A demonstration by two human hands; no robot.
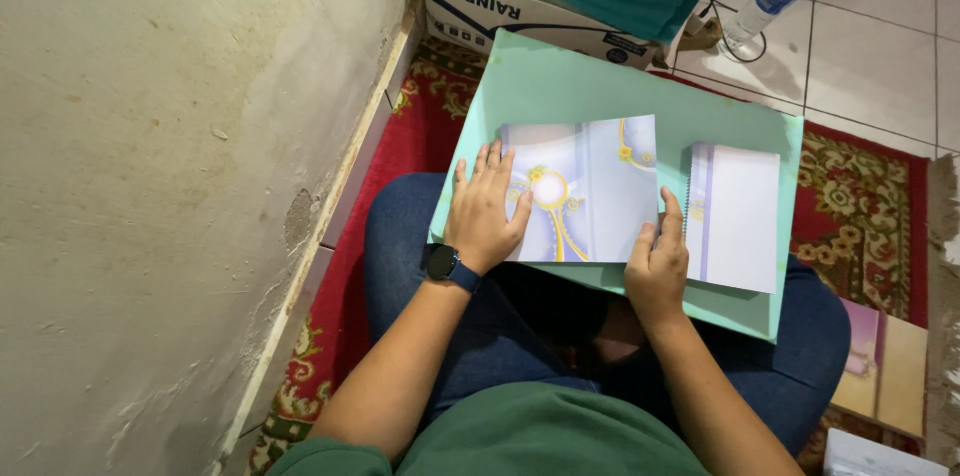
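Lilac card (585, 191) under flat left hand (485, 211), right hand (658, 261) pinching edge (fingers curled)

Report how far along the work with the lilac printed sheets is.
Done: one folded booklet lies closed on the green board across the lap. In hand: the left hand presses flat on an open lilac sheet while the right hand grips its lower edge. Left: more sheets wait on the rug.
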